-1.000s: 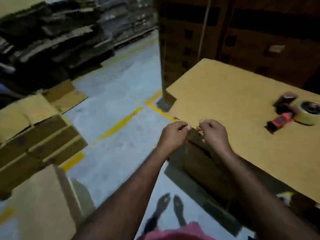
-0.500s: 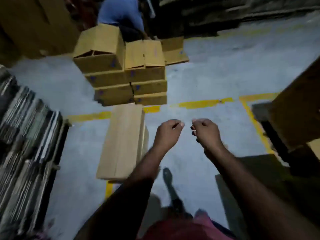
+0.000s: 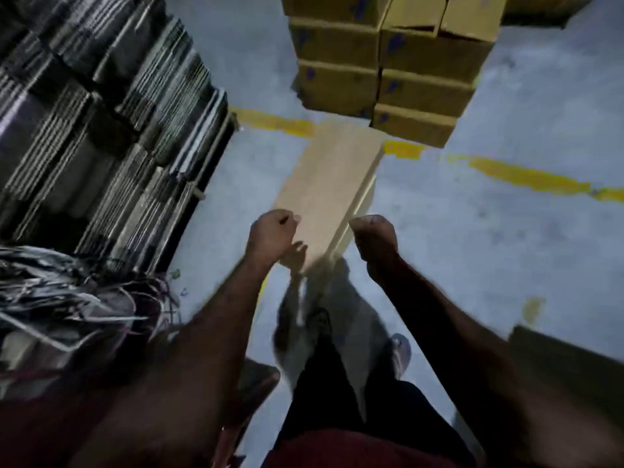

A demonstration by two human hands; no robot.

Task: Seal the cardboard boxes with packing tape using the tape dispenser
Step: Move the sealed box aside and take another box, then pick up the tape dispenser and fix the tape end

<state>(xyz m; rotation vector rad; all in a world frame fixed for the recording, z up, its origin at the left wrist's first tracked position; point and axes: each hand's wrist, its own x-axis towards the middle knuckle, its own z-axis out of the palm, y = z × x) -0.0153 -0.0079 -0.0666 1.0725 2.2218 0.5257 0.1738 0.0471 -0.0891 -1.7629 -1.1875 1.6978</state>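
A long, closed cardboard box point(image 3: 331, 184) lies on the grey floor in front of me. My left hand point(image 3: 273, 236) hangs over its near left corner with the fingers curled into a fist. My right hand point(image 3: 373, 236) is curled the same way just off the box's near right edge. Nothing shows in either fist, and I cannot tell whether they touch the box. No tape dispenser is in view. The frame is blurred by motion.
A stack of cardboard boxes point(image 3: 388, 72) stands beyond the long box, on a yellow floor line point(image 3: 523, 175). Piles of flattened cardboard point(image 3: 101, 113) and loose strapping bands point(image 3: 67, 298) fill the left. My feet point(image 3: 400, 352) are below; a dark cardboard edge point(image 3: 574, 366) sits at right.
My view has swung away from the table with the tape dispenser and down to the floor. The long box is now right under my hands, which have spread slightly apart.
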